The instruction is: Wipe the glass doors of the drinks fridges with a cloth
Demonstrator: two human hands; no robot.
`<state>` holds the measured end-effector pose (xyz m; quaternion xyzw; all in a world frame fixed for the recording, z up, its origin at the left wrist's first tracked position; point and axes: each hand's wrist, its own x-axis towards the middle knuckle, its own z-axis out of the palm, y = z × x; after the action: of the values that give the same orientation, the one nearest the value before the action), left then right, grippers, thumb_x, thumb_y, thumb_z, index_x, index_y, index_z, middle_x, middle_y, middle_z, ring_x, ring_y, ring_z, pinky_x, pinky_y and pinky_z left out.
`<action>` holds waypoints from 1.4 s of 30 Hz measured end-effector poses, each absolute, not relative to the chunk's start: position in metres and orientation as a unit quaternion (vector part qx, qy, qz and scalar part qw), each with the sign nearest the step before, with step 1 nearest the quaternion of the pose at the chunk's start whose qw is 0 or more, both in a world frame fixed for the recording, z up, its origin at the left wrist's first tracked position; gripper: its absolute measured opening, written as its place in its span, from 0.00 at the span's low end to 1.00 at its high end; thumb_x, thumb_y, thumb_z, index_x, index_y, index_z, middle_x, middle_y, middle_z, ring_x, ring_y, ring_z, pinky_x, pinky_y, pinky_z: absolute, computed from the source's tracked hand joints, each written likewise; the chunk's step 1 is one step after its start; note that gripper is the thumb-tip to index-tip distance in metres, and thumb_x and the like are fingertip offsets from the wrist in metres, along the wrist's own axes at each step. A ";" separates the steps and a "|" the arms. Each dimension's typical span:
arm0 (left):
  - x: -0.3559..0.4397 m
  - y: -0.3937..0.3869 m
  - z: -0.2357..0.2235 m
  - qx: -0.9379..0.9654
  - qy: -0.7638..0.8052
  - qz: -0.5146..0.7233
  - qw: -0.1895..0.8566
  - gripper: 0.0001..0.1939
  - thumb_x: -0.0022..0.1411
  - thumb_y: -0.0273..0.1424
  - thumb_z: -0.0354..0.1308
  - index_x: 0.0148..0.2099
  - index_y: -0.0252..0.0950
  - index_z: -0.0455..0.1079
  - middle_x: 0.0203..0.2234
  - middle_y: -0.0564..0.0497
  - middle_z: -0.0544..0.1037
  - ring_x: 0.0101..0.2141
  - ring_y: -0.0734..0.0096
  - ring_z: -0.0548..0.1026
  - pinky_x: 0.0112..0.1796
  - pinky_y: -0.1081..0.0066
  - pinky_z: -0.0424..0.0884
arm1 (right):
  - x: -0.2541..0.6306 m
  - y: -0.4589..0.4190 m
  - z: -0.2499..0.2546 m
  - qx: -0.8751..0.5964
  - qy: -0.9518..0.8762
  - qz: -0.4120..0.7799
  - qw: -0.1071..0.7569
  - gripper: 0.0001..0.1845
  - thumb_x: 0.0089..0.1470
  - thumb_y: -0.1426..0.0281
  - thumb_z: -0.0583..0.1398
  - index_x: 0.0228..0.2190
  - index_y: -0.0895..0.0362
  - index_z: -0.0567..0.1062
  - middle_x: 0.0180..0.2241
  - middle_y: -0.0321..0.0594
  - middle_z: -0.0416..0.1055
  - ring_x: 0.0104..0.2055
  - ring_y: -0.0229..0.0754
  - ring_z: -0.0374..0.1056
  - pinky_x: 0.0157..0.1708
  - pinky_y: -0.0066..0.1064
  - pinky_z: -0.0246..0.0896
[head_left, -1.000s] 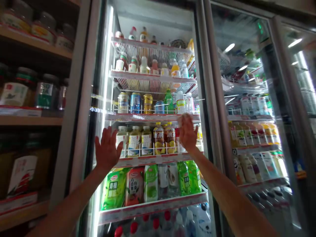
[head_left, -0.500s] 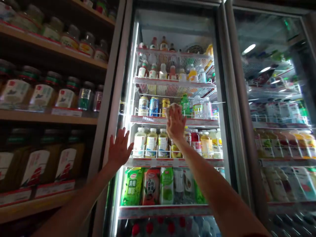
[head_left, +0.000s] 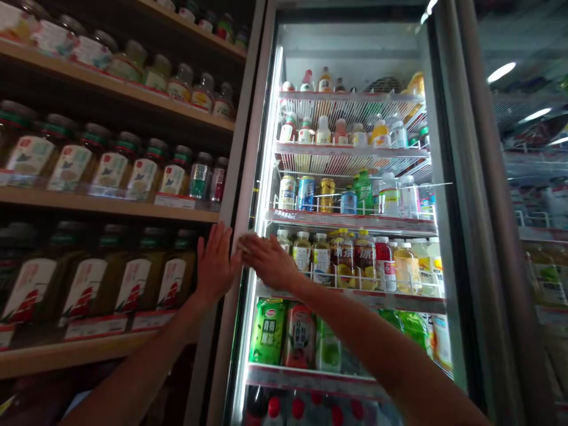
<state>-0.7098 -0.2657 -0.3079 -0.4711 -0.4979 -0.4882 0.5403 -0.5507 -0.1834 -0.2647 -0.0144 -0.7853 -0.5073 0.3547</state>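
Observation:
My right hand point(head_left: 268, 260) reaches across to the left edge of the glass door point(head_left: 355, 53), its fingers blurred and pressed over a pale, crumpled cloth point(head_left: 242, 242). Only a little of the cloth shows at the fingertips; the rest is hidden. Close beside it, my left hand point(head_left: 215, 263) is raised with flat, stretched fingers, by the metal door frame point(head_left: 255, 148). It holds nothing. Whether its palm touches the frame I cannot tell. Behind the glass stand several bottles and cans on lit wire shelves, among them a green tea carton or bottle point(head_left: 268, 331).
On the left, wooden shelves point(head_left: 110, 204) carry several rows of jars and bottles point(head_left: 135, 284), close to my left arm. A second glass-fronted cooler point(head_left: 532, 195) stands to the right, with bright lamp reflections on it.
My right hand has swept left and slightly down with the cloth, from the door's middle to its left edge. The view has shifted left, and my hands are now close together.

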 end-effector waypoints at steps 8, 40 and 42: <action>-0.686 -0.252 -0.298 -0.490 -0.487 -0.498 0.523 0.29 0.65 0.41 0.39 0.64 0.33 0.49 0.62 0.40 0.51 0.63 0.59 0.47 0.60 0.54 0.41 | -0.502 -0.167 -0.221 -0.226 -0.727 -0.422 0.493 0.31 0.55 0.70 0.50 0.60 0.55 0.52 0.65 0.39 0.40 0.66 0.49 0.35 0.62 0.54 0.35; -0.571 -0.171 -0.313 -0.603 -0.429 -0.396 0.543 0.29 0.64 0.38 0.44 0.65 0.36 0.46 0.63 0.43 0.50 0.63 0.60 0.45 0.60 0.53 0.38 | -0.269 -0.092 -0.301 -0.414 -0.540 -0.387 0.623 0.30 0.59 0.70 0.43 0.62 0.57 0.44 0.64 0.45 0.42 0.66 0.49 0.38 0.60 0.54 0.37; -0.563 -0.170 -0.332 -0.622 -0.411 -0.376 0.551 0.31 0.64 0.37 0.45 0.66 0.37 0.43 0.62 0.43 0.52 0.63 0.61 0.46 0.60 0.54 0.38 | -0.270 -0.093 -0.326 -0.401 -0.570 -0.394 0.599 0.31 0.59 0.69 0.44 0.62 0.56 0.44 0.64 0.44 0.42 0.66 0.49 0.37 0.61 0.52 0.36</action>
<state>-0.5629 -0.1696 -0.3317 -0.6221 -0.4107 -0.3757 0.5507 -0.2700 -0.0934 -0.3260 -0.4015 -0.5696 -0.3941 0.5993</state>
